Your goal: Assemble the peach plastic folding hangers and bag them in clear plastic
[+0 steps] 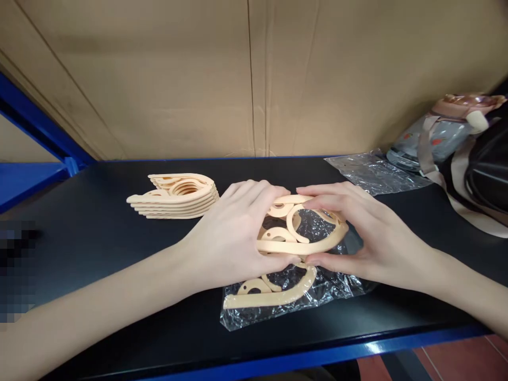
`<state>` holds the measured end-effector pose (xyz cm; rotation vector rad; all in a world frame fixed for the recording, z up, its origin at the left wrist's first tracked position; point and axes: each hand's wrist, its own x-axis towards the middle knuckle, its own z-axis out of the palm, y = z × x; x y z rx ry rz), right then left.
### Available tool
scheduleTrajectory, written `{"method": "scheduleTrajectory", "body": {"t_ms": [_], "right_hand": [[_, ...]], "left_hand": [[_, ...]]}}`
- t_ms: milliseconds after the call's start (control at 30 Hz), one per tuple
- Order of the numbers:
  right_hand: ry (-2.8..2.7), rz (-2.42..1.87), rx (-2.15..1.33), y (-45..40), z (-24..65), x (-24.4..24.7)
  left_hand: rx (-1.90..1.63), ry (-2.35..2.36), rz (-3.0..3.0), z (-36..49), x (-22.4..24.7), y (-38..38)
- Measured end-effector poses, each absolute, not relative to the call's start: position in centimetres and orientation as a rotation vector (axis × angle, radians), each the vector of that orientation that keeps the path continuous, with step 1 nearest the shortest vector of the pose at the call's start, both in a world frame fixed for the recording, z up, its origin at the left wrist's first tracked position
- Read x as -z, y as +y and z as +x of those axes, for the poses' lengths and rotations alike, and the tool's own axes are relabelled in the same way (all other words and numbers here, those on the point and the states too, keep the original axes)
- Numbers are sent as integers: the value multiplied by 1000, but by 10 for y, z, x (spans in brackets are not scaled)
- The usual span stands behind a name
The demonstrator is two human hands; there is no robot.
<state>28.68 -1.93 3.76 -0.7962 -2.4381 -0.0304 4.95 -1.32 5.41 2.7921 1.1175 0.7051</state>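
Observation:
A beige plastic folding hanger (319,246), folded into a rounded U shape with its hook curled inside, is held between both hands. My left hand (238,233) grips its left end, thumb below and fingers over the far side. On the right end, my right hand (369,238) pinches it with fingers above and thumb at the near edge. Beneath it lies a clear plastic bag (337,293). Another folded hanger (273,300) lies at the bag, mostly under my hands; whether it is inside I cannot tell. Left of my hands sits a neat stack of folded hangers (190,203).
The black shelf (99,296) has a blue front edge (317,352). Another clear bag (369,172) lies flat at the back right. A transparent water bottle (440,132) with a strap leans beside a black object (490,164). Cardboard (178,79) stands behind.

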Motion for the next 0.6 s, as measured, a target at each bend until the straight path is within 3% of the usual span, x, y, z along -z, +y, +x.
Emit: {"method": "scheduleTrajectory", "body": {"t_ms": [300,600], "right_hand": [[-2441,-924,234,-14,301,-55],[-2515,-1321,415,2,385,-73]], "left_hand": [[-729,1093,2795,36,-47,-18],[-227,1151,2656,-20,-48,-38]]}}
